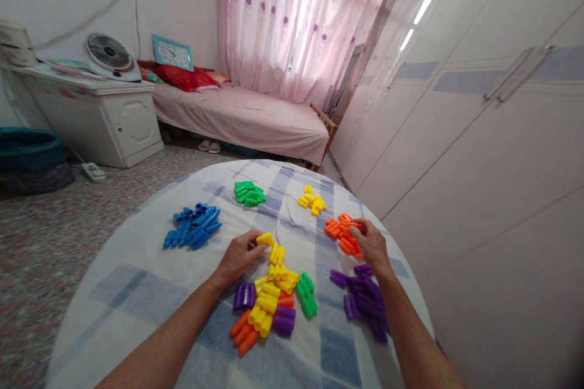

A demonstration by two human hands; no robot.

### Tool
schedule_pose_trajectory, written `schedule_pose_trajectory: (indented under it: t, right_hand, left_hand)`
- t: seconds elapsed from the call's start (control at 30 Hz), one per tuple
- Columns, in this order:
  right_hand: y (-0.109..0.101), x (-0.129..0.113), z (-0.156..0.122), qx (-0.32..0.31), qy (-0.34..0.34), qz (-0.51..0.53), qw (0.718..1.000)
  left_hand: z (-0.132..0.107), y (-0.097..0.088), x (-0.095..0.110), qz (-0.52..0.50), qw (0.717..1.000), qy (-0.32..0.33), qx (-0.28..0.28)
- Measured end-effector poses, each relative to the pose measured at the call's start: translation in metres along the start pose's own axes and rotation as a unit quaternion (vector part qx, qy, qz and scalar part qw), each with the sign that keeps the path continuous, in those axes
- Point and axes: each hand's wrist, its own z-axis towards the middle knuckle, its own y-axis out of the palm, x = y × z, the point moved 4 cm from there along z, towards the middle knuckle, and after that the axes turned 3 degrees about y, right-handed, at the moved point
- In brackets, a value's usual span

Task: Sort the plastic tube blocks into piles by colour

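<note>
My left hand [239, 258] pinches a yellow plastic tube piece [265, 239] at the table's middle. It is beside the top of a joined figure of tube pieces, whose yellow column [276, 254] runs toward me. Purple pieces [244, 296], green pieces [306, 295] and orange pieces [247, 332] form other parts of that figure. On the right, my right hand [373, 246] is at the orange pile [335, 228], its thumb and fingers closed on an orange piece [352, 223]. The fingertips partly cover that piece.
Loose piles lie around the figure: blue pieces [194, 226], green pieces [249, 193], yellow pieces [312, 200] and purple pieces [362, 298] by my right forearm. A checked cloth [137, 328] covers the round table. Beyond are a bed [246, 112] and a wardrobe [483, 194].
</note>
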Motion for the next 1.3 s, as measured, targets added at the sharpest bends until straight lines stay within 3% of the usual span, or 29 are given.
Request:
schedule_pose_trajectory:
  t: [0.23, 0.43, 0.53, 0.67, 0.77, 0.9, 1.0, 1.17, 1.3]
  right_hand:
    - [0.012, 0.011, 0.016, -0.053, -0.042, -0.053, 0.996]
    - [0.013, 0.004, 0.011, -0.004, -0.058, -0.084, 0.995]
    - [0.020, -0.014, -0.010, -0.032, -0.095, -0.065, 0.993]
    - [0.037, -0.047, -0.066, -0.181, -0.161, 0.039, 0.969]
    - [0.045, -0.057, -0.106, -0.238, -0.152, 0.085, 0.956]
    - [0.046, -0.058, -0.135, -0.209, -0.125, 0.111, 0.964]
    - [0.038, -0.070, -0.145, -0.164, -0.144, 0.114, 0.969]
    - [0.027, -0.109, -0.172, -0.233, -0.259, 0.058, 0.935]
    - [0.036, -0.110, -0.189, -0.243, -0.267, -0.018, 0.932]
  left_hand:
    - [0.002, 0.000, -0.007, 0.006, 1.000, 0.009, 0.006]
    - [0.002, -0.002, -0.006, 0.005, 0.999, -0.008, 0.042]
    - [0.002, -0.002, -0.003, 0.005, 0.999, 0.007, 0.038]
    - [0.003, -0.003, -0.002, 0.019, 0.998, 0.011, 0.052]
    - [0.002, -0.004, -0.002, 0.023, 0.998, 0.007, 0.061]
    - [0.002, -0.003, -0.004, 0.023, 0.998, 0.013, 0.055]
    - [0.003, -0.003, -0.006, 0.025, 0.998, 0.015, 0.053]
    - [0.002, -0.003, -0.006, 0.028, 0.998, 0.014, 0.048]
    - [0.002, -0.003, -0.005, 0.026, 0.999, 0.016, 0.043]
